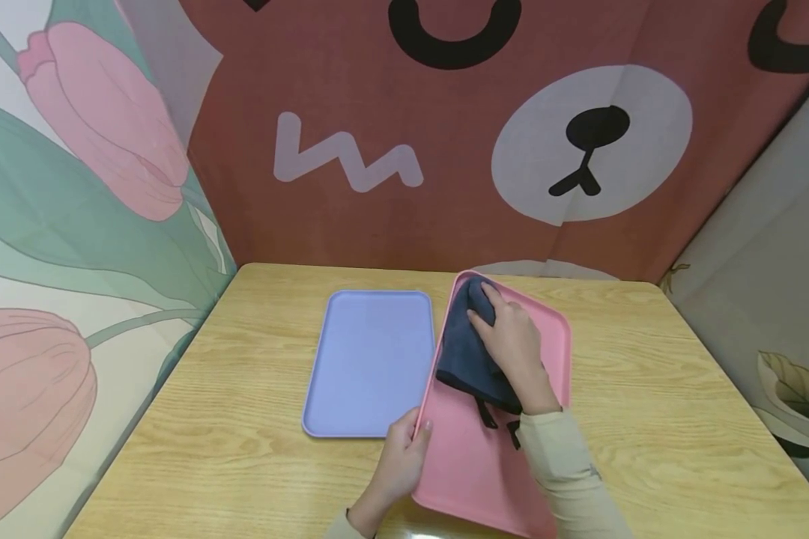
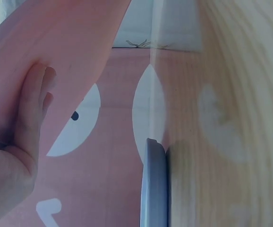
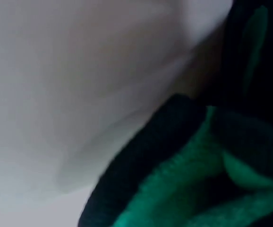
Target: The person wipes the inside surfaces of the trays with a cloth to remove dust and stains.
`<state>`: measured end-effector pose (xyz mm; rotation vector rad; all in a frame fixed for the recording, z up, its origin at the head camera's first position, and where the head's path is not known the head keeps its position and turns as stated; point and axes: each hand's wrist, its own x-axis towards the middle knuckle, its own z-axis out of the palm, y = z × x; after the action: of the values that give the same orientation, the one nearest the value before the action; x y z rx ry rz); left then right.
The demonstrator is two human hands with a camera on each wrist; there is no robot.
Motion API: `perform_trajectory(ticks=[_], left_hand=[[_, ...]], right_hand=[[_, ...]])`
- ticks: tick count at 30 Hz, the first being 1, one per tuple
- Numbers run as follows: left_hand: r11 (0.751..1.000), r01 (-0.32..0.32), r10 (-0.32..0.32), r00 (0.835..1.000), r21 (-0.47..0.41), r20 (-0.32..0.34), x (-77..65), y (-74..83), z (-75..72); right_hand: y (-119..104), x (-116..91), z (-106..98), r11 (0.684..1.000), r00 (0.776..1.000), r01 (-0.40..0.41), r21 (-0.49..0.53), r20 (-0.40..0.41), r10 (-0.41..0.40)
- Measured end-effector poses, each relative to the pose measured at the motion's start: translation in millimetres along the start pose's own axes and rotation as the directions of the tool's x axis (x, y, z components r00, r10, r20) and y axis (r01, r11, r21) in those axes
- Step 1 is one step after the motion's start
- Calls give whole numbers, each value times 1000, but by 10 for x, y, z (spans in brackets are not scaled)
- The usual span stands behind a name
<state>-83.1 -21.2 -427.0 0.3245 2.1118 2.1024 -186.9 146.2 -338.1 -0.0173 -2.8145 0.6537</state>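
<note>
My left hand (image 1: pixel 402 458) grips the near left edge of a pink tray (image 1: pixel 465 468), which is lifted and tilted above the table. In the left wrist view, the left thumb and fingers (image 2: pixel 30 104) lie against the tray, which fills the upper left. My right hand (image 1: pixel 515 337) holds a dark navy cloth (image 1: pixel 468 359) against the upper part of the tray's inner face, with some cloth pinched between thumb and fingers. Close up in the right wrist view, the cloth (image 3: pixel 141 165) shows dark and green folds; the right fingers are hidden there.
A lavender-blue tray (image 1: pixel 377 359) lies flat on the wooden table (image 1: pixel 243 389), just left of the pink one. Two dark marks (image 1: pixel 485 414) show on the pink tray below the cloth. A printed bear curtain (image 1: pixel 350 232) hangs behind the table's far edge.
</note>
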Motion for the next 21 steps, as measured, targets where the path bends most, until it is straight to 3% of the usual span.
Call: perform_trajectory(ticks=[21], left_hand=[[999, -20, 19, 999, -47, -31, -19, -29, -54]], right_hand=[[221, -45, 46, 1000, 999, -24, -6, 42, 25]])
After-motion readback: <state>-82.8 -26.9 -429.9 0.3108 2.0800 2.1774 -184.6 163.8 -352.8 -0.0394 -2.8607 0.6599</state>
